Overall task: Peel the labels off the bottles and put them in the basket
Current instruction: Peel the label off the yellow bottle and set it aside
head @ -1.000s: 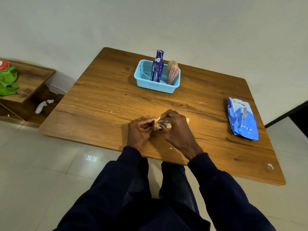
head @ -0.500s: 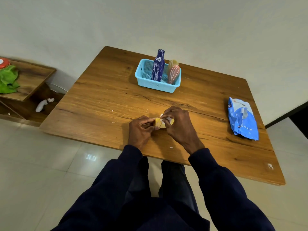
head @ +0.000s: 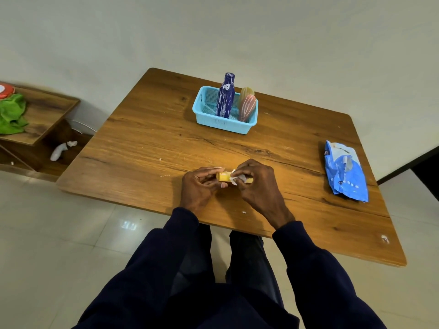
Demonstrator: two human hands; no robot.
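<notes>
Head view: a person in dark sleeves sits at the near edge of a wooden table (head: 147, 143), both hands together just above its top. The left hand (head: 202, 184) curls its fingers and thumb around one end of a small yellow bottle (head: 222, 176), which lies sideways between the two hands. The right hand (head: 257, 184) covers the bottle's other end and pinches a white label (head: 238, 179) between thumb and fingertips; the label is crumpled and partly lifted off the yellow surface. Most of the bottle is hidden by the hands, so its cap end cannot be made out.

Well beyond the hands, near the far edge, stands a light-blue plastic basket (head: 223, 124). In it a dark blue bottle (head: 225, 96) stands upright with white streaks down its side. Just beside it is a pink ribbed bottle (head: 247, 108), with a pale yellowish bottle (head: 247, 91) directly behind. The table between the hands and the basket holds only a few tiny white scraps (head: 244, 212), one lying close by the right wrist.

At the right edge lies a crumpled blue packet (head: 344, 172), well apart from the hands. Off to the left, a low wooden shelf (head: 45, 110) carries a green cloth (head: 11, 115), and a white object (head: 59, 150) sits on its lower level.
</notes>
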